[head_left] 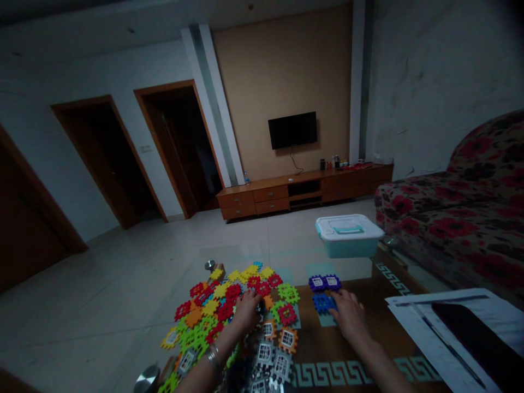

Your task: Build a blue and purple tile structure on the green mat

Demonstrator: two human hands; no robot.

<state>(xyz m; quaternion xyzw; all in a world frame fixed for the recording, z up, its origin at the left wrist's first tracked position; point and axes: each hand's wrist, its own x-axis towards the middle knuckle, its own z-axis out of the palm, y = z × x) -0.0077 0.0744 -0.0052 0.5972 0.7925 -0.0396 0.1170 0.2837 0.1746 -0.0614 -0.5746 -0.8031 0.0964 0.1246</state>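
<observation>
A heap of notched plastic building tiles, red, yellow, green, orange and grey, covers the left part of the glass table. My left hand rests over the middle of this heap, fingers spread and touching tiles near a red tile; nothing held shows in it. To the right, my right hand grips the right edge of a blue tile between thumb and fingers. Just beyond it lie two joined purple tiles with white window inserts. Grey tiles with window inserts lie nearest me.
A turquoise storage box with a white lid stands at the table's far right. Papers, a pen and a black flat object lie at the right. A floral sofa is beside the table.
</observation>
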